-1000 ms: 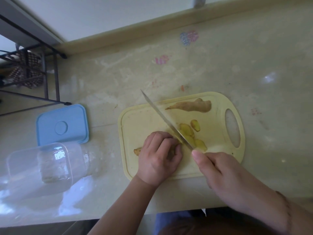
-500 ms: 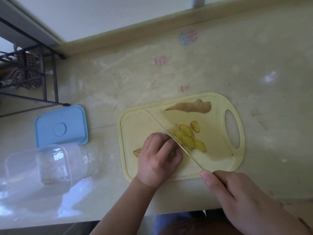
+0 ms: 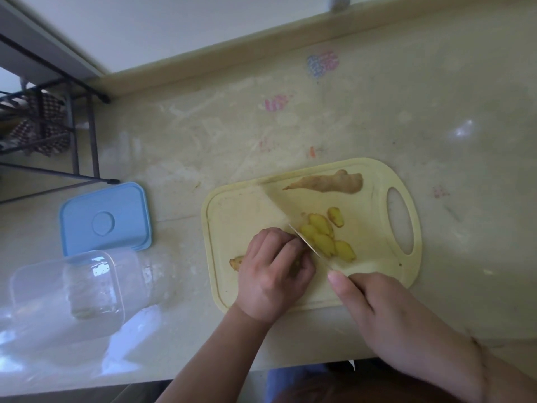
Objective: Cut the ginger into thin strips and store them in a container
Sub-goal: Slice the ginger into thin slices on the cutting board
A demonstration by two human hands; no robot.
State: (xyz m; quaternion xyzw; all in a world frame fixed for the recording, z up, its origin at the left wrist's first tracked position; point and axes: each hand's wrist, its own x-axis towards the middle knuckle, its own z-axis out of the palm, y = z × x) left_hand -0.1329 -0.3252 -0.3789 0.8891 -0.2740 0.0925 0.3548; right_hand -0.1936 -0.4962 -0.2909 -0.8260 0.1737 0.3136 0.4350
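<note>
Knife (image 3: 293, 225) slicing ginger (image 3: 236, 261) on board (image 3: 232, 210)

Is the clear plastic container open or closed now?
Open. The clear plastic container has no lid on it; its blue rectangular lid lies flat on the beige counter just behind it.

Single head view, looks steeply down and forward at desk (image 3: 377, 112), close above cutting board (image 3: 232, 216); wide-angle, edges bent.
</note>
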